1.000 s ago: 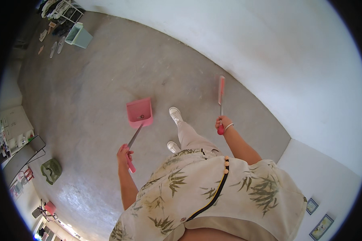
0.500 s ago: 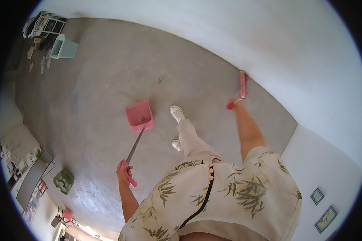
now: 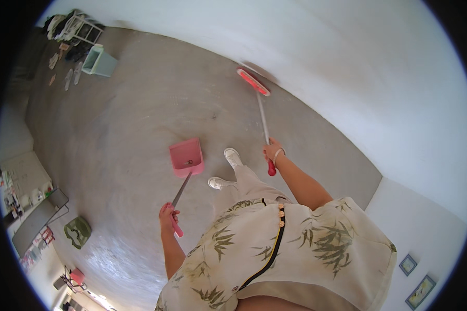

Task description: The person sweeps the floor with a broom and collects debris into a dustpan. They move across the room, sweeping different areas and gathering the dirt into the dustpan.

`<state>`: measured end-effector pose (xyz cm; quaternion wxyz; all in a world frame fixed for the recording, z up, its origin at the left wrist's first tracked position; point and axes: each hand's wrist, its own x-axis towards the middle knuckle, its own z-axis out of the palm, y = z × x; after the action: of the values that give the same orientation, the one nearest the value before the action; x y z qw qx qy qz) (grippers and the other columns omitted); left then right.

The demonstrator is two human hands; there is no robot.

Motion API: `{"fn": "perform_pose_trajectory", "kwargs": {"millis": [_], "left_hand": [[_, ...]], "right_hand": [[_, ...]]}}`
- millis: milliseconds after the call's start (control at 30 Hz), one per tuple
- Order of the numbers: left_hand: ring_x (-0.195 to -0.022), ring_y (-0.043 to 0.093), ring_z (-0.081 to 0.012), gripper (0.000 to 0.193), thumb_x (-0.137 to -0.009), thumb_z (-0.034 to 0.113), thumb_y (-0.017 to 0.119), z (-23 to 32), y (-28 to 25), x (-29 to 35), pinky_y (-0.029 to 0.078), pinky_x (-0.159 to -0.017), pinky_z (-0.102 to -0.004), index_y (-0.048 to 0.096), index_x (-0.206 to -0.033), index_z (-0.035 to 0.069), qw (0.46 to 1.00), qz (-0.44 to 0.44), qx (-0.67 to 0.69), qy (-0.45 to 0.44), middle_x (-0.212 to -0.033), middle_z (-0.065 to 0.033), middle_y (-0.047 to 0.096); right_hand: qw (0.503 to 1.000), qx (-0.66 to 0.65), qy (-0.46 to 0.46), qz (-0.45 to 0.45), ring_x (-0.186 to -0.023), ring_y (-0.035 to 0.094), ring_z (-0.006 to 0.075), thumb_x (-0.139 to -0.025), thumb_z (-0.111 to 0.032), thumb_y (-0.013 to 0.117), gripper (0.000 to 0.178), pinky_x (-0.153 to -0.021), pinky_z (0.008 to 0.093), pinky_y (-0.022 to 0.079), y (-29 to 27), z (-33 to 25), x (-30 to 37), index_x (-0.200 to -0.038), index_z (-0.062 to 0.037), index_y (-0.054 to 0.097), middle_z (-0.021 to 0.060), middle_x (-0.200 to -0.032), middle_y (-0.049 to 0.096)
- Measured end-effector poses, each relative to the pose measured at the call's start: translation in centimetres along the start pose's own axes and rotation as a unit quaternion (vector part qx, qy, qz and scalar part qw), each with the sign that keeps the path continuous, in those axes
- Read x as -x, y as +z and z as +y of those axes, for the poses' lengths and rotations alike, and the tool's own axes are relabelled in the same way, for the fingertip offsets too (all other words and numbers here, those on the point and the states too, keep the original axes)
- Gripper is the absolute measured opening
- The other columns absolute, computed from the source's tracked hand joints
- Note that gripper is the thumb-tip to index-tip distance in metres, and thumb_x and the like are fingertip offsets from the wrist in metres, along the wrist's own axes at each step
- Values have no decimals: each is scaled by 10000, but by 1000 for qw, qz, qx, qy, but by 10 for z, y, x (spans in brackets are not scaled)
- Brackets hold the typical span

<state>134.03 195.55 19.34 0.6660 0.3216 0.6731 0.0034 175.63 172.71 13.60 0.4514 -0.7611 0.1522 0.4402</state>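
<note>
My left hand (image 3: 167,217) is wrapped round the pink grip of a long-handled dustpan (image 3: 179,150). The pink pan rests on the grey floor ahead of me, with a small dark clump (image 3: 189,162) inside it. In my right hand (image 3: 273,149) is a broom (image 3: 253,82), held by its pale handle just above the red end. Its red and white head reaches out beside the foot of the white wall. A small dark bit of debris (image 3: 214,116) lies on the floor between the dustpan and the broom.
At the far left stand a pale green bin (image 3: 101,63), a rack (image 3: 88,30) heaped with clothes, and slippers (image 3: 73,76). A green stool (image 3: 78,232) is near the cluttered desk (image 3: 39,220) on the left. White walls bound the floor on the right.
The broom head has swung left along the wall, and my right hand has come left and nearer. The dustpan sits slightly right of and nearer than before in view. My near foot has stepped.
</note>
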Motion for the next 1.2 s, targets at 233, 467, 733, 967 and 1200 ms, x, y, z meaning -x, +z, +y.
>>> {"fn": "perform_pose_trajectory", "kwargs": {"millis": [233, 467, 733, 967, 1200], "left_hand": [[-374, 428, -91, 269, -752, 107, 475, -1, -5, -5, 328, -328, -219, 534, -1015, 113, 1000, -4, 12, 11, -623, -81, 570], [-374, 423, -92, 304, -746, 69, 464, -12, -3, -1, 322, -327, -221, 528, -1043, 88, 999, 8, 41, 12, -627, -99, 574], [-374, 432, -90, 310, -749, 76, 476, -5, -2, 5, 328, -331, -218, 533, -1054, 82, 999, 13, 38, 16, -630, -98, 575], [-371, 429, -90, 305, -760, 94, 483, -5, 0, 0, 332, -335, -219, 536, -1059, 67, 999, 12, 27, 15, -624, -101, 580], [-381, 444, -98, 268, -759, 96, 500, -33, -16, -11, 350, -342, -231, 554, -1022, 94, 999, 31, 21, 30, -626, -86, 575]], "right_hand": [[998, 7, 58, 25, -407, 450, 222, -743, -35, 440, 97, -351, 347, 356, 34, -57, -68, -837, -30, 460, 113, -534, 469], [984, 123, 109, -69, -434, 456, 192, -759, -53, 458, 87, -387, 327, 362, 156, -87, -124, -844, -34, 453, 94, -582, 476], [956, 291, 38, -8, -727, 588, 203, -764, -175, 556, 127, -561, 367, 460, 185, -132, -127, -759, -64, 619, 78, -735, 620], [747, 616, -168, -186, -496, 581, 259, -701, -37, 547, 168, -408, 347, 447, 201, -23, -122, -853, -25, 477, 164, -592, 568], [969, 201, -33, -143, -369, 450, 169, -742, -39, 505, 432, -321, 309, 352, 114, -23, 4, -1167, -73, 440, 72, -518, 481]]}}
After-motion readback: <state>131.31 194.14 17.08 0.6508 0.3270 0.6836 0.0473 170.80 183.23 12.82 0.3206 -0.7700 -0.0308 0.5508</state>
